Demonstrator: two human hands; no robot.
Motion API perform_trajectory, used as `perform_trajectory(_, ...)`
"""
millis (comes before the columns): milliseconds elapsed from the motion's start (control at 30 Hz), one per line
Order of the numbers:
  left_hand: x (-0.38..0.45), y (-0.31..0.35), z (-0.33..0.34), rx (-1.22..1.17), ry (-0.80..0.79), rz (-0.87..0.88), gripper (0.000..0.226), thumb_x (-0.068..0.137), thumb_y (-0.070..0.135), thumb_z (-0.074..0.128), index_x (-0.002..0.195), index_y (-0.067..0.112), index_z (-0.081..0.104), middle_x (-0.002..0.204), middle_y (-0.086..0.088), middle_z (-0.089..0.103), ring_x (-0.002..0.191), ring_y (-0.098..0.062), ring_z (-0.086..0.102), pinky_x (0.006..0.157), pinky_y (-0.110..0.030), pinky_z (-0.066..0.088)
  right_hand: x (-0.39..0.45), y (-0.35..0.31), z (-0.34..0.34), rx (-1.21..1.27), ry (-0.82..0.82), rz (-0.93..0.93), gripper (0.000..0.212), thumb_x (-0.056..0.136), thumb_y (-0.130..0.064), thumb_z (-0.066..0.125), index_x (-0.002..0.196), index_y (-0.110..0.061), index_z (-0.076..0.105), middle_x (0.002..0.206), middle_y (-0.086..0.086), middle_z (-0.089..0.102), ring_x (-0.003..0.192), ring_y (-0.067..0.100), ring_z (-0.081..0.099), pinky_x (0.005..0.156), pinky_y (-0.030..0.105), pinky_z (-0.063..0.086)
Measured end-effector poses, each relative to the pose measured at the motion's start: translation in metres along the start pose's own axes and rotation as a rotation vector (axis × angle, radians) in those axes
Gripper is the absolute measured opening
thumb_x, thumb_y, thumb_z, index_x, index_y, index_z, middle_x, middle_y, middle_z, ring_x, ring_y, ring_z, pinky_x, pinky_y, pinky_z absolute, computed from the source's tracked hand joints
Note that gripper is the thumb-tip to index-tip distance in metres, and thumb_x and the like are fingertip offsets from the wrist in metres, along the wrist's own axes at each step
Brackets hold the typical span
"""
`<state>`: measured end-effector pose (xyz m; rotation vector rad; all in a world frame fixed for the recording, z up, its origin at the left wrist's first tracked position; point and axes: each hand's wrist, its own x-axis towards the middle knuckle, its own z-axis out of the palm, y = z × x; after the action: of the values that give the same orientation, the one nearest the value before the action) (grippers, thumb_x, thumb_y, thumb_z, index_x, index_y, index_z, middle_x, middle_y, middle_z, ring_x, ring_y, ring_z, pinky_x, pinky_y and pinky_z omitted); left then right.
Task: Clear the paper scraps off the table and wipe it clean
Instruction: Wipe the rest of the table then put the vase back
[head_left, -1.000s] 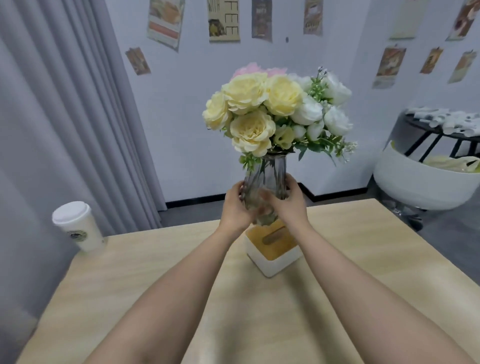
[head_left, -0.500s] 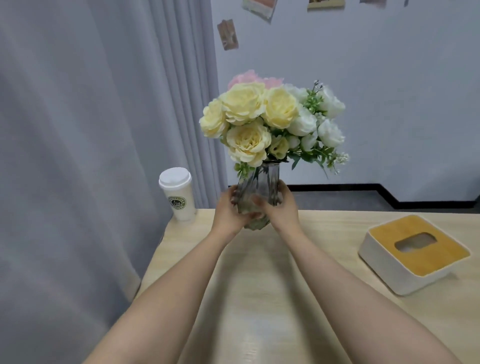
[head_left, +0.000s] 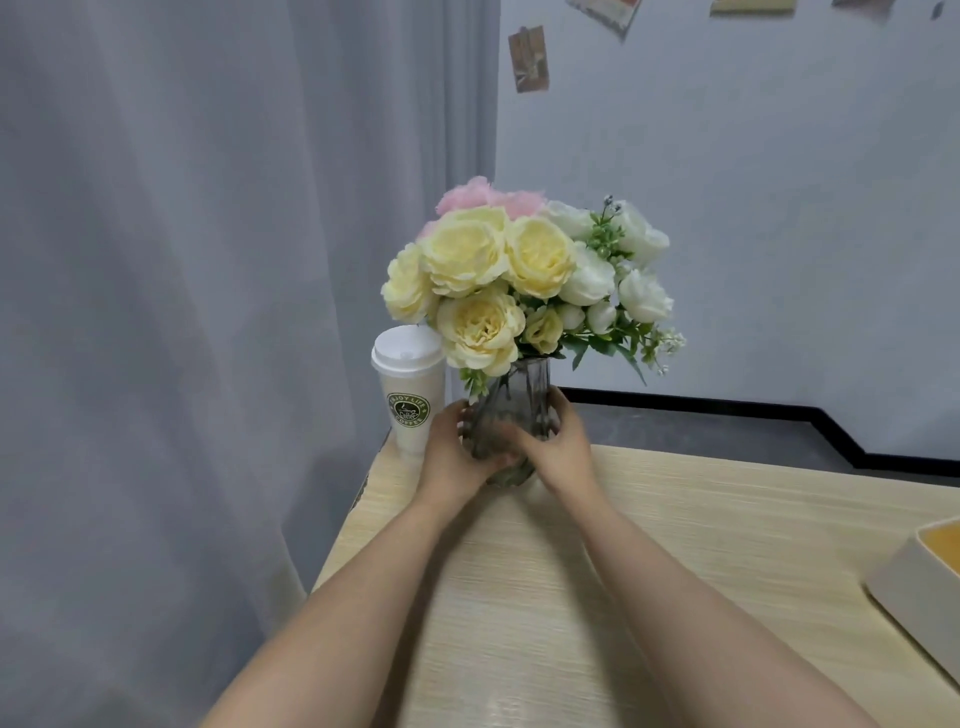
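A smoky glass vase (head_left: 511, 415) full of yellow, white and pink flowers (head_left: 524, 280) stands at the far left corner of the light wooden table (head_left: 675, 545). My left hand (head_left: 452, 457) wraps its left side and my right hand (head_left: 558, 449) wraps its right side, both gripping the glass. The vase base looks at or just above the tabletop; I cannot tell which. No paper scraps or cloth show in this view.
A white lidded paper coffee cup (head_left: 410, 389) stands just left of the vase, close to the table's left edge. A white tissue box with a yellow top (head_left: 919, 582) sits at the right edge of view. Grey curtain hangs left.
Both hands carried the vase leftward across the table, away from the tissue box, to the corner beside the coffee cup, and lowered it. My view swung left with it.
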<state>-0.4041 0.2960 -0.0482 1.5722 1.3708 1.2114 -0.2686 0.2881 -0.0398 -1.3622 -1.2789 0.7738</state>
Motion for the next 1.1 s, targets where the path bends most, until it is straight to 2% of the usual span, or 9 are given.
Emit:
perform_trajectory(167, 0.002, -0.011, -0.001, 0.027, -0.006, 0.006, 0.085, 0.057, 0.02, 0.089, 0.128, 0.013, 0.042, 0.127, -0.003, 0.046, 0.109, -0.014, 0.05, 0.092, -0.026, 0.045, -0.005, -0.002, 0.002, 0.024, 0.015, -0.028, 0.042, 0.062, -0.032, 0.079, 0.097, -0.036, 0.055, 0.097, -0.013, 0.067, 0.088, -0.004, 0.064, 0.071, 0.011, 0.049)
perform_trajectory(333, 0.002, -0.011, 0.003, 0.024, -0.003, 0.02, 0.084, 0.056, 0.019, 0.089, 0.126, 0.012, 0.043, 0.125, -0.004, 0.046, 0.107, -0.014, 0.05, 0.089, -0.022, 0.044, -0.005, -0.002, -0.002, 0.03, -0.002, -0.042, 0.046, 0.073, -0.007, 0.079, 0.087, -0.039, 0.048, 0.089, -0.024, 0.058, 0.076, -0.021, 0.057, 0.066, 0.004, 0.045)
perform_trajectory(433, 0.0, -0.01, 0.006, 0.022, 0.004, 0.014, 0.082, 0.058, 0.018, 0.088, 0.126, 0.013, 0.043, 0.124, -0.004, 0.046, 0.105, -0.012, 0.05, 0.086, -0.02, 0.043, -0.003, 0.002, -0.004, 0.014, -0.013, -0.046, 0.046, 0.074, -0.011, 0.079, 0.091, -0.039, 0.047, 0.092, -0.026, 0.055, 0.079, -0.02, 0.056, 0.069, 0.006, 0.047)
perform_trajectory(533, -0.001, -0.009, 0.009, 0.009, 0.011, 0.009, 0.077, 0.06, 0.017, 0.087, 0.122, 0.017, 0.043, 0.121, -0.002, 0.046, 0.104, -0.011, 0.049, 0.078, -0.012, 0.041, -0.001, 0.005, -0.005, 0.015, -0.019, -0.024, 0.051, 0.071, -0.021, 0.082, 0.107, -0.034, 0.049, 0.101, -0.017, 0.06, 0.092, -0.006, 0.059, 0.082, 0.019, 0.051)
perform_trajectory(633, -0.002, -0.01, 0.013, -0.009, 0.023, -0.007, 0.077, 0.06, 0.015, 0.087, 0.124, 0.015, 0.043, 0.12, -0.001, 0.046, 0.102, -0.009, 0.05, 0.07, -0.004, 0.041, -0.001, 0.006, -0.005, 0.022, -0.024, -0.004, 0.076, 0.063, -0.038, 0.084, 0.128, -0.02, 0.048, 0.12, -0.005, 0.06, 0.107, 0.009, 0.058, 0.093, 0.033, 0.05)
perform_trajectory(833, -0.004, -0.01, 0.016, 0.008, 0.007, -0.016, 0.082, 0.063, 0.015, 0.085, 0.13, 0.013, 0.039, 0.126, -0.003, 0.042, 0.104, -0.009, 0.048, 0.075, -0.007, 0.041, -0.004, 0.005, -0.009, 0.002, -0.028, 0.002, 0.081, 0.071, -0.025, 0.082, 0.138, -0.016, 0.039, 0.122, -0.007, 0.054, 0.112, 0.01, 0.053, 0.095, 0.029, 0.046)
perform_trajectory(900, -0.003, -0.012, 0.016, 0.028, -0.016, -0.029, 0.083, 0.063, 0.018, 0.085, 0.132, 0.013, 0.037, 0.127, -0.004, 0.042, 0.106, -0.01, 0.048, 0.084, -0.017, 0.044, -0.005, 0.003, -0.009, 0.004, -0.037, 0.018, 0.077, 0.071, -0.024, 0.081, 0.136, -0.016, 0.039, 0.116, -0.013, 0.053, 0.108, 0.006, 0.052, 0.09, 0.022, 0.044)
perform_trajectory(1000, -0.005, -0.007, 0.013, 0.042, -0.038, -0.054, 0.085, 0.063, 0.019, 0.085, 0.132, 0.013, 0.036, 0.128, -0.004, 0.043, 0.109, -0.013, 0.048, 0.094, -0.029, 0.046, -0.007, -0.002, -0.009, -0.024, -0.057, 0.029, 0.086, 0.065, -0.037, 0.083, 0.137, -0.018, 0.04, 0.127, -0.004, 0.055, 0.115, 0.011, 0.054, 0.095, 0.027, 0.045)
perform_trajectory(1100, -0.007, 0.002, 0.008, 0.033, -0.083, -0.078, 0.078, 0.066, 0.012, 0.083, 0.13, 0.009, 0.04, 0.119, 0.002, 0.047, 0.107, -0.011, 0.048, 0.09, -0.025, 0.044, -0.012, -0.011, -0.017, -0.032, -0.088, 0.065, 0.089, 0.065, -0.034, 0.083, 0.14, -0.019, 0.037, 0.128, -0.009, 0.051, 0.116, 0.008, 0.05, 0.097, 0.025, 0.042)
